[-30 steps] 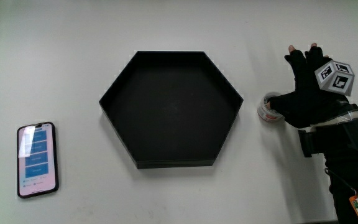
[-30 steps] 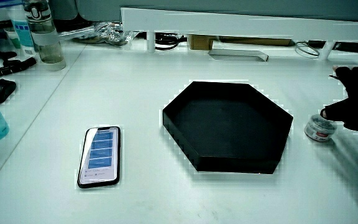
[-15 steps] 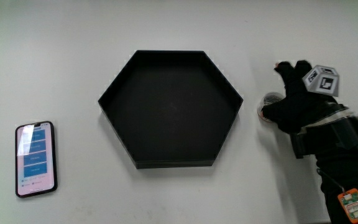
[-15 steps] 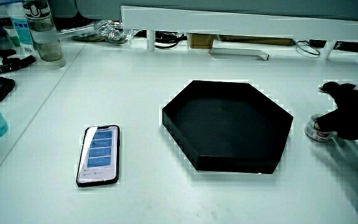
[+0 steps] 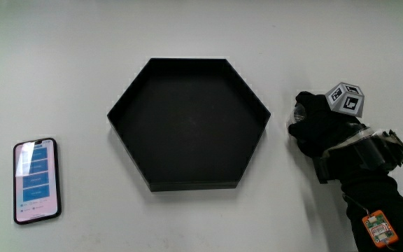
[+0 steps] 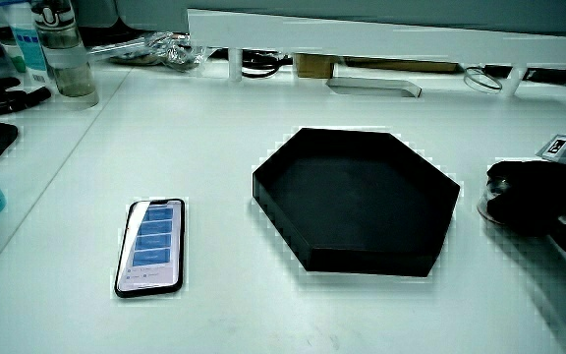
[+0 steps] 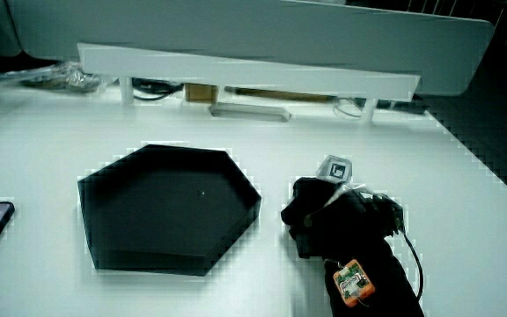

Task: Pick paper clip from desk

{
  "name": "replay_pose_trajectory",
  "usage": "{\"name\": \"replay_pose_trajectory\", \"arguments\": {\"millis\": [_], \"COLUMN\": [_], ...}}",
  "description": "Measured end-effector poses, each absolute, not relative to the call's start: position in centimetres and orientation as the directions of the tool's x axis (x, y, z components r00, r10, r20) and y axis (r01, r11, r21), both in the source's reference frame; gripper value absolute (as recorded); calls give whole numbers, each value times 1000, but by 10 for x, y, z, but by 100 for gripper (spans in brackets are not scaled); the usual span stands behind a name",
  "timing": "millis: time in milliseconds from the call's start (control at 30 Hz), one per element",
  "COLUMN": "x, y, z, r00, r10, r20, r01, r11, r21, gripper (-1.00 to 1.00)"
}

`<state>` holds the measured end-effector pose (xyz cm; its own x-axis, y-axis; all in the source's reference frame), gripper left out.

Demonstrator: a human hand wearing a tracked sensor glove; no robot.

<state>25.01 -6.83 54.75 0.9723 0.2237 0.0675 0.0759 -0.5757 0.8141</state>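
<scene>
The gloved hand [image 5: 315,126] rests on the table close beside the black hexagonal tray [image 5: 117,115], with its fingers curled down over a small round clear container. In a side view only a pale sliver of that container [image 6: 482,209] shows under the hand [image 6: 531,192]. No separate paper clip can be made out. The patterned cube [image 5: 345,98] sits on the back of the hand. A side view shows the hand [image 7: 324,216] bunched into a fist beside the tray [image 7: 95,224].
The tray holds nothing. A phone [image 5: 36,180] with a lit screen lies flat, away from the hand with the tray between them. Bottles [image 6: 64,49] and clutter stand near the low white partition [image 6: 381,39].
The fingers were spread above the container one second ago. They have since swung over it toward the tray and curled down, covering it almost fully. Tray and phone have not moved.
</scene>
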Motion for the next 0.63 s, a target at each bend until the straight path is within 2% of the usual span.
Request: {"name": "replay_pose_trajectory", "arguments": {"millis": [200,300,367,467,633], "x": [250,245,246,240,210], "y": [-69,-72,-76,-86,-97], "z": [549,547,545,525,484], "r00": [974,979,982,980,963], "r10": [216,193,181,176,111], "r20": [62,60,46,96,244], "r01": [77,69,82,44,-89], "r11": [-581,-599,-639,-654,-725], "r21": [810,798,765,755,683], "gripper": [100,100,100,100,100]}}
